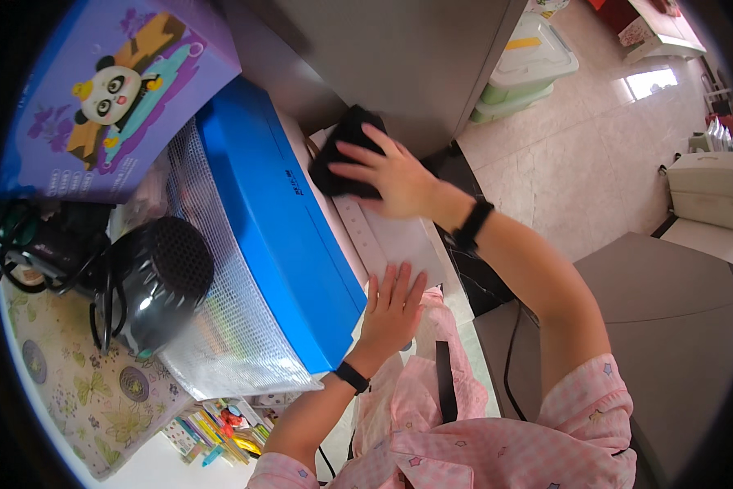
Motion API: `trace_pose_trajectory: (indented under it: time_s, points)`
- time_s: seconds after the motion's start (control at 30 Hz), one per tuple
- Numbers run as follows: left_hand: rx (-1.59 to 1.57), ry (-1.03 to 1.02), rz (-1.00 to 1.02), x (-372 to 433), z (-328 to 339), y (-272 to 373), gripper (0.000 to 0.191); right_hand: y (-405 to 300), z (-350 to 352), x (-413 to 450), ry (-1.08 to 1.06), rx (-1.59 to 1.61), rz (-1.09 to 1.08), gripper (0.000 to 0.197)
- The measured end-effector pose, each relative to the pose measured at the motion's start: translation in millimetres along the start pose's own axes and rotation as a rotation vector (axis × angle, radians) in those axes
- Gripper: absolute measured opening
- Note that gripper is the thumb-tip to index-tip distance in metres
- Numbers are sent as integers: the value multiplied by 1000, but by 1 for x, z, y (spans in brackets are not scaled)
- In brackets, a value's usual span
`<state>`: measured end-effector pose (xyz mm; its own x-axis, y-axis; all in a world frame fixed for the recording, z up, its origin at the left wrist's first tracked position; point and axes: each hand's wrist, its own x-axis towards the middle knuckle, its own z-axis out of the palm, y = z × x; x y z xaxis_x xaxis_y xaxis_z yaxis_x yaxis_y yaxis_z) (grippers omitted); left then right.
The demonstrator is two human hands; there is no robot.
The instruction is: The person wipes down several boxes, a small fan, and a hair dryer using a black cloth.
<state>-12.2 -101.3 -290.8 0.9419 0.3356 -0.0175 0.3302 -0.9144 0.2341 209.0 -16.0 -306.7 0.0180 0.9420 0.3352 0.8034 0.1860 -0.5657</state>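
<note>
My right hand (400, 177) lies spread over a folded black item, probably a cloth (342, 162), and presses it near the back of a white surface. Blur hides the finer detail of this hand. Flat on the front part of the white surface (397, 235) rests my left hand (394, 312), fingers apart and holding nothing. A row of small marks or slots runs along that surface's left side. Close by on the left stands a long blue box (281, 214) bearing writing. Both wrists wear black bands.
A silvery mesh bag (244, 342), a black hair dryer (158, 275) with its cord and a purple panda-printed box (116, 104) crowd the left. A grey panel (415, 61) rises behind the white surface. Lidded bins (525, 61) stand on the tiled floor (544, 159).
</note>
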Motion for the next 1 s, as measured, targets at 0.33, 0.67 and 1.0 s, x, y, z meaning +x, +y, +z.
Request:
trace_pose_trajectory:
  time_s: [0.33, 0.67, 1.0]
  points:
    - [58, 113, -7, 0, 7, -3, 57, -3, 15, 17, 100, 58, 148, 50]
    - [-64, -8, -119, -8, 4, 10, 50, -67, -57, -161, -216, 824, 557, 36]
    - [-101, -55, -48, 0, -20, 13, 66, -16, -24, -142, 177, 1255, 1219, 70]
